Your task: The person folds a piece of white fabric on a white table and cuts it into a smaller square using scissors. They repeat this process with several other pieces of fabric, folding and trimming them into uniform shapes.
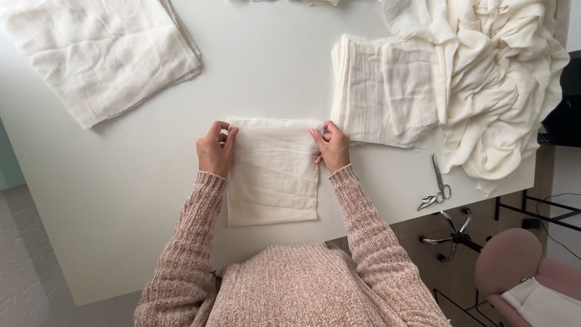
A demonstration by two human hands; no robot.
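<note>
- Hands pinch the far corners of a folded cream cloth (272, 172) that I see lying flat on the white counter (121, 181), straight before the person
- I see the left hand (215, 148) clamped on the cloth's left upper corner, fingers curled over the edge
- I see the right hand (331, 145) gripping the right upper corner, just beside a stack of folded cloths (381, 91)
- Loose cream fabric (502, 85) lies heaped at the far right; scissors (439, 184) rest near the counter's edge
- Another folded pile (103, 54) sits far left
</note>
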